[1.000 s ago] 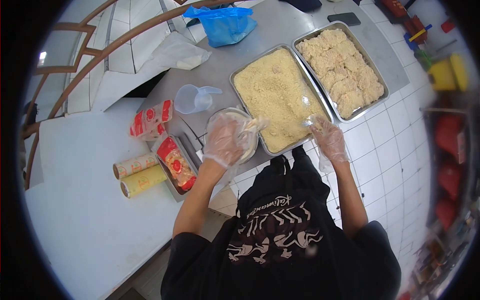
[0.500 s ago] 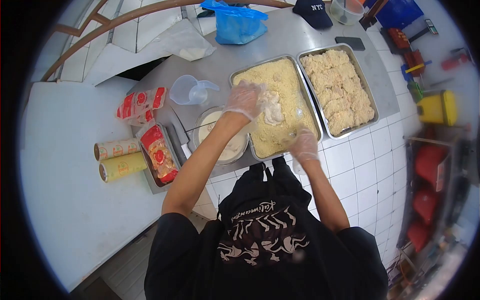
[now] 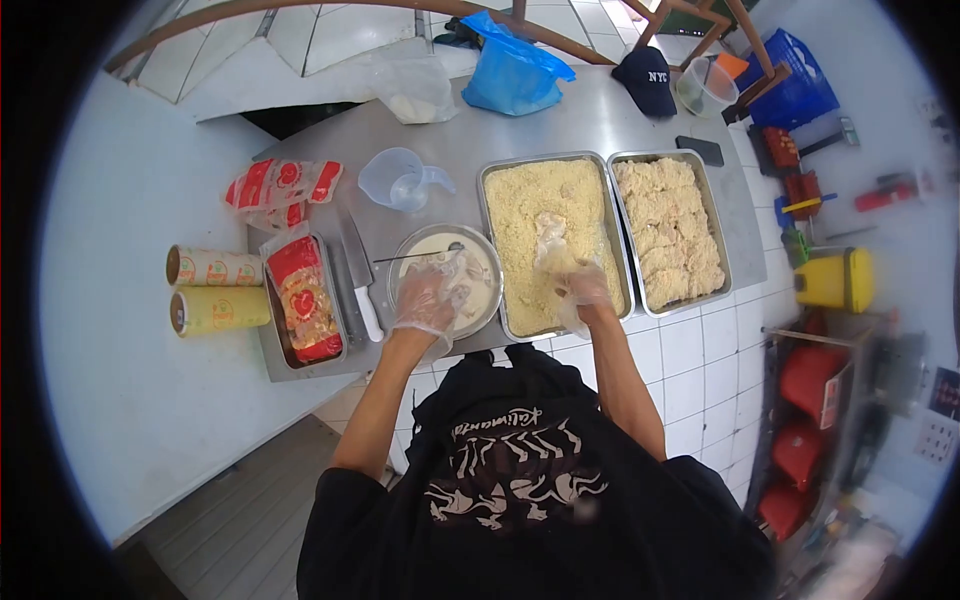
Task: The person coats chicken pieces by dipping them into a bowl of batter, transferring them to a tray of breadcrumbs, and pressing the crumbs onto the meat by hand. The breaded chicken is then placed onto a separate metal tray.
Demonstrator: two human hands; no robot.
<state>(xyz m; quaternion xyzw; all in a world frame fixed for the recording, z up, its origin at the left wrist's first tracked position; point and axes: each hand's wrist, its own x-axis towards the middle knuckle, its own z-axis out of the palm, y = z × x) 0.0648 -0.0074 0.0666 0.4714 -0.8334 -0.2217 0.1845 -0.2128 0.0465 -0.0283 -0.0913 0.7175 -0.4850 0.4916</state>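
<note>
1 batter-coated piece [image 3: 551, 232] lies in the crumb tray [image 3: 614, 225], long axis running away from the wearer, near end at the right hand [image 3: 583, 287], whose fingers bunch low, any pinch unclear. The left hand [image 3: 430, 302] dips bent fingers into the batter bowl [image 3: 496, 270], grip indiscernible.

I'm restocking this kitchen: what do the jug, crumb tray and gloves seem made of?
Jug: probably smooth plastic, being translucent and bluish. Crumb tray: likely metal, perhaps steel, from its shiny grey rim. Gloves: apparently thin plastic film, clear and wrinkled.
</note>
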